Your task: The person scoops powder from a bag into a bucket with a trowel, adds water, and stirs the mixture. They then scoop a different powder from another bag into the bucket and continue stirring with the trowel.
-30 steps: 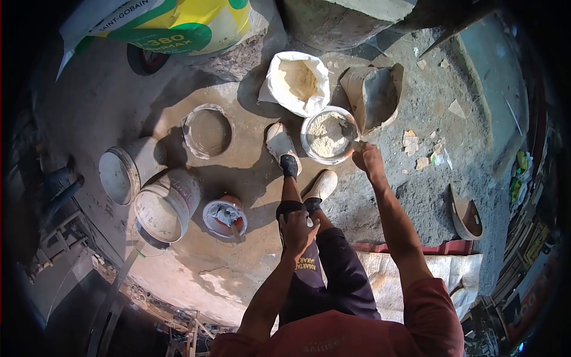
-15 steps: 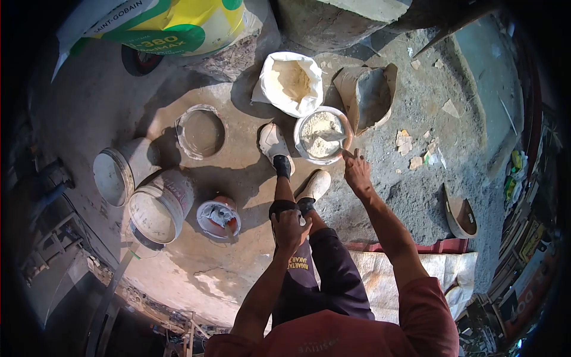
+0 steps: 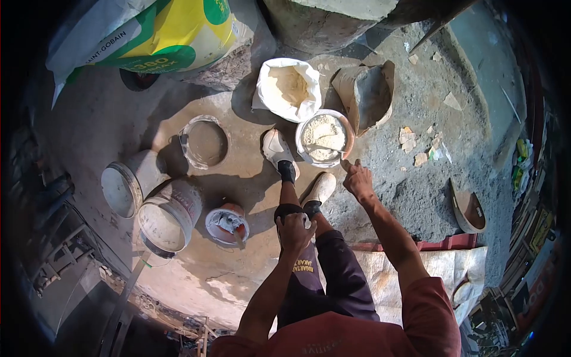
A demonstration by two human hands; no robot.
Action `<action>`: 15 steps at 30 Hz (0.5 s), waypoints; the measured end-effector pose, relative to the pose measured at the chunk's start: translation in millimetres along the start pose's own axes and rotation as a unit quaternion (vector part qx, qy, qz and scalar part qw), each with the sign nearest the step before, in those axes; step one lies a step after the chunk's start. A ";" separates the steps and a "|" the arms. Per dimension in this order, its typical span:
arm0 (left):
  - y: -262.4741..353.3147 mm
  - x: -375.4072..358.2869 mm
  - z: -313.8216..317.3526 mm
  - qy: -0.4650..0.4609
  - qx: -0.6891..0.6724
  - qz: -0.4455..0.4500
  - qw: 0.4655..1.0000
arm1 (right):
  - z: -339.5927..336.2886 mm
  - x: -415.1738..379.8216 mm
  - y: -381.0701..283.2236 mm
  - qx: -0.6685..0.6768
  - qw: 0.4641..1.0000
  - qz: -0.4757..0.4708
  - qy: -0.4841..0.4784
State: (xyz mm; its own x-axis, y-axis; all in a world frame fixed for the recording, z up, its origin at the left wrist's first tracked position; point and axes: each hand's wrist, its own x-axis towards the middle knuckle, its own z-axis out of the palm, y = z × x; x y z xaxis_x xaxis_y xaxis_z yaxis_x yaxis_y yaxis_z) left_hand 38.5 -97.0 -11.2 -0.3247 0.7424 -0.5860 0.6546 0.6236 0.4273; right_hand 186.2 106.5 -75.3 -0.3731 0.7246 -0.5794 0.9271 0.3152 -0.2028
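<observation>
My right hand (image 3: 358, 180) is closed round the handle of a trowel (image 3: 328, 148). The trowel's blade lies in pale powder inside a round bucket (image 3: 349, 128), seen nearly edge-on. Just behind that bucket stands an open white sack (image 3: 262, 89) with cream powder in it. My left hand (image 3: 295, 233) rests at my knee, its fingers curled round a small whitish thing that I cannot make out. Left of my legs, a small bucket (image 3: 210, 224) holds grey-white paste and a tool with an orange part.
An open brown bag (image 3: 386, 95) stands right of the powder bucket. Two large buckets (image 3: 189, 202) (image 3: 134, 184) and a round tub (image 3: 187, 149) stand to the left. A curved shell-like piece (image 3: 470, 217) lies at right, near a pale sheet (image 3: 428, 262).
The trowel blade has turned from flat to nearly edge-on in the powder. The whole view has shifted slightly. My left hand stays at my knee.
</observation>
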 end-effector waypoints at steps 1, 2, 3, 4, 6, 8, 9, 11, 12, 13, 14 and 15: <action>0.3 0.9 -1.1 0.005 -0.001 0.003 1.000 | 2.2 5.1 3.4 0.009 0.999 0.009 0.029; -0.1 0.2 -1.9 0.007 -0.003 0.004 1.000 | 5.2 9.0 7.6 0.016 0.998 0.018 0.057; -1.0 0.2 -2.3 0.003 -0.001 0.003 1.000 | 8.3 13.0 12.6 0.015 0.997 0.021 0.066; 0.2 1.6 -5.8 -0.009 0.004 0.011 1.000 | 5.4 10.4 12.6 0.016 0.998 0.024 0.062; -0.2 4.4 -5.9 -0.019 0.011 0.021 1.000 | -6.7 11.3 14.8 0.067 0.994 0.034 0.078; -2.1 4.9 -0.9 0.007 0.016 0.041 0.999 | -28.0 -0.2 15.0 0.065 0.997 0.038 0.032; -0.9 5.8 -1.9 0.008 0.019 0.047 0.999 | -10.6 -3.8 37.4 0.102 0.993 0.027 0.057; 3.9 7.8 -9.2 -0.010 0.049 0.052 0.997 | -21.5 -15.6 45.4 0.188 0.978 0.056 0.068; 4.5 9.6 -13.2 -0.010 0.053 0.056 0.997 | -18.6 -15.6 50.2 0.192 0.977 0.058 0.071; 5.0 12.4 -16.1 -0.022 0.056 0.055 0.997 | -20.9 -14.3 53.9 0.313 0.941 0.087 0.092; 5.7 15.1 -17.8 -0.036 0.058 0.055 0.996 | -22.0 -12.9 58.6 0.427 0.890 0.116 0.112; 3.9 17.6 -19.7 -0.042 0.054 0.058 0.996 | -22.3 -9.2 64.7 0.431 0.883 0.146 0.113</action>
State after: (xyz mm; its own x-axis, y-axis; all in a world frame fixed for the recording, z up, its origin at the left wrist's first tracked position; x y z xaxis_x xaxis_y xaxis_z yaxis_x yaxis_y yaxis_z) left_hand 21.8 -76.7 -6.2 -0.1878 0.7819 -0.5944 0.7558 0.5015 0.4209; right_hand 248.8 133.9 -65.4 -0.0212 0.8325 -0.5536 0.6311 -0.4183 -0.6532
